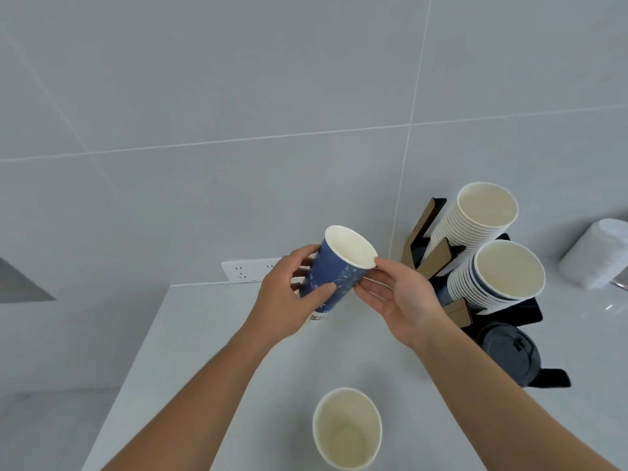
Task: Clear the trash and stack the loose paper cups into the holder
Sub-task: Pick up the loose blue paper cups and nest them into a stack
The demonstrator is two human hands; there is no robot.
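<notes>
A blue paper cup (336, 273) with a white inside is held tilted above the white counter, mouth up and to the right. My left hand (289, 297) grips its body from the left. My right hand (390, 294) pinches its rim and touches its side from the right. A second loose paper cup (346, 430) stands upright near the counter's front edge. At the right a black cup holder (523, 311) carries two tilted stacks of cups: one at the back (482, 212), one in front (506, 273).
A stack of dark lids (509, 355) sits in the holder's front slot. White lids in a plastic sleeve (598, 256) lie at far right. A wall socket strip (248, 270) sits behind the counter (204, 334), whose left edge drops off to the floor.
</notes>
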